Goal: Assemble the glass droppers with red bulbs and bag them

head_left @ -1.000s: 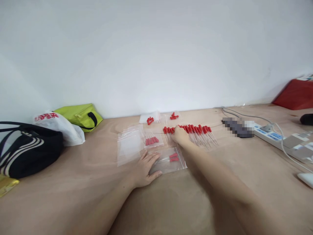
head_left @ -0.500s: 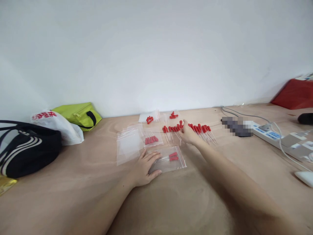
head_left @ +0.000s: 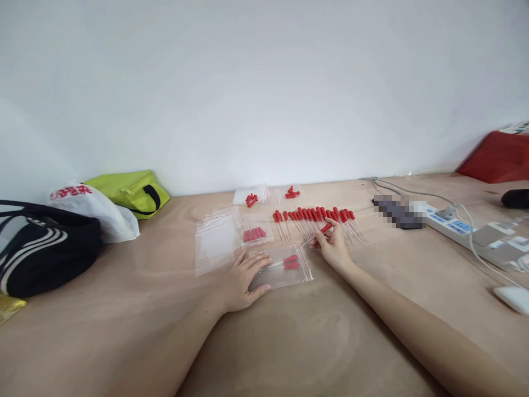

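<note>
Fingers of the right hand (head_left: 336, 251): thumb and fingertips pinched on one slender, pale-stemmed dropper with a red bulb (head_left: 326, 227), bulb end up and to the right, stem slanting down to the left. Stem tip: just beside the red-lined edge of a clear plastic zip bag (head_left: 276, 280); contact cannot be told.

Left hand (head_left: 243, 278): palm down, fingers spread and grasping nothing, resting on the left part of that bag. Bag contents: two red-bulbed droppers (head_left: 291, 265), bulbs towards the lined edge.

Behind the bag: a second, smaller-looking clear bag (head_left: 269, 238) with several red-bulbed droppers inside. To its left: overlapping flat clear plastic bags (head_left: 212, 251). Beyond the right hand: a long row of red-bulbed droppers (head_left: 306, 214), bulbs towards the wall. Near the wall: two small clusters of red bulbs, left (head_left: 251, 200) and right (head_left: 292, 192).

Right side: white power strip with blue socket panels (head_left: 458, 226). Left side: black bag with white stripes (head_left: 70, 259); lime-green bag with black strap (head_left: 128, 187).
</note>
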Action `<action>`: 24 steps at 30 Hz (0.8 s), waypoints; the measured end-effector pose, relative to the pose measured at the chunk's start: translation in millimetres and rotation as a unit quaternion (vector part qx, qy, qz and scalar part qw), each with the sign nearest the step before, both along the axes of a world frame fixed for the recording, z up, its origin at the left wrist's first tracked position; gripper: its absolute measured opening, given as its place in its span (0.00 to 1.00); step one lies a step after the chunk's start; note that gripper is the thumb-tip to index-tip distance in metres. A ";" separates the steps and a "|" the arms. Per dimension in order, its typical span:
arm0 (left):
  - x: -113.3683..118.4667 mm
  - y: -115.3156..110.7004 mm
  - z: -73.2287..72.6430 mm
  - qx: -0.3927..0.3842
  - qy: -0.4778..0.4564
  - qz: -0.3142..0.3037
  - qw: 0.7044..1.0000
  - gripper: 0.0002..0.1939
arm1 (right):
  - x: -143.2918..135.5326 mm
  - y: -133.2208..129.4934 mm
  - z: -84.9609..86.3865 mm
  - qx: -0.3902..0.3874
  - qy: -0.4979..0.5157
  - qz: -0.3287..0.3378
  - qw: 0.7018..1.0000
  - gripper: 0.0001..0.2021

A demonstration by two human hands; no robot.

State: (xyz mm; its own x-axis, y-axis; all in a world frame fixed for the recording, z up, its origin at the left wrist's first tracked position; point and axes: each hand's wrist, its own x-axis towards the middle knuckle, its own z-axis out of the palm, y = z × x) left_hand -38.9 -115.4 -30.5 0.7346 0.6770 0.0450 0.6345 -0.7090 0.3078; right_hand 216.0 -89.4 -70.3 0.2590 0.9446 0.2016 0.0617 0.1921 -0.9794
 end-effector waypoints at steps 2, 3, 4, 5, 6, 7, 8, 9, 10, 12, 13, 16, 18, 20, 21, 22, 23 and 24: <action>-0.6 0.4 -1.7 0.002 -0.004 0.000 1.000 0.24 | -2.1 0.0 -3.4 -0.002 0.033 0.019 0.999 0.23; -0.9 0.6 -2.5 0.002 -0.005 0.001 1.000 0.24 | -3.0 -0.4 -5.6 -0.005 0.050 0.032 0.998 0.21; -1.1 0.7 -3.2 0.002 -0.006 0.003 1.000 0.25 | -4.0 -1.0 -7.9 -0.008 0.064 0.046 0.997 0.20; -1.3 0.8 -3.7 0.001 -0.006 0.005 1.000 0.25 | -5.0 -1.9 -10.0 -0.012 0.072 0.062 0.995 0.19; -1.4 0.8 -4.0 0.000 -0.007 0.006 1.000 0.26 | -5.9 -3.1 -11.6 -0.017 0.073 0.075 0.994 0.19; -1.5 0.7 -4.0 -0.001 -0.008 0.007 1.000 0.26 | -6.7 -4.4 -12.6 -0.020 0.066 0.086 0.994 0.18; -1.5 0.6 -4.0 -0.001 -0.011 0.007 1.000 0.26 | -7.2 -5.7 -12.9 -0.021 0.049 0.093 0.994 0.17; -1.5 0.5 -3.8 -0.001 -0.015 0.006 1.000 0.26 | -7.4 -7.0 -12.4 -0.020 0.022 0.099 0.995 0.16; -1.5 0.3 -3.6 0.000 -0.019 0.006 1.000 0.26 | -7.1 -8.2 -11.2 -0.018 -0.015 0.106 0.994 0.15; -1.4 0.0 -3.3 0.000 -0.023 0.005 1.000 0.26 | -5.7 -9.9 -7.3 -0.009 -0.106 0.119 0.987 0.13; -1.3 -0.1 -3.2 0.000 -0.023 0.006 1.000 0.26 | -4.7 -10.5 -5.0 -0.003 -0.149 0.124 0.981 0.12; -0.9 0.0 -3.5 -0.001 -0.017 0.008 1.000 0.26 | -2.7 -10.9 -0.1 0.025 -0.206 0.141 0.968 0.10; -0.6 0.5 -4.0 -0.002 -0.015 0.008 1.000 0.27 | -2.6 -10.8 0.9 0.033 -0.187 0.153 0.970 0.11; -0.5 0.9 -4.6 -0.002 -0.019 0.007 1.000 0.27 | -3.3 -10.9 0.8 0.036 -0.170 0.155 0.973 0.11; -0.5 1.1 -4.9 0.000 -0.023 0.007 1.000 0.27 | -3.7 -10.9 0.7 0.041 -0.175 0.155 0.971 0.11; -0.5 1.2 -5.0 0.001 -0.026 0.005 1.000 0.27 | -4.1 -11.0 0.7 0.049 -0.192 0.158 0.967 0.10; -0.6 1.3 -5.1 0.002 -0.029 0.004 1.000 0.27 | -4.5 -10.9 0.8 0.056 -0.217 0.165 0.961 0.09; -0.7 1.2 -5.1 0.002 -0.030 0.003 1.000 0.27 | -5.1 -10.7 1.0 0.061 -0.246 0.175 0.951 0.08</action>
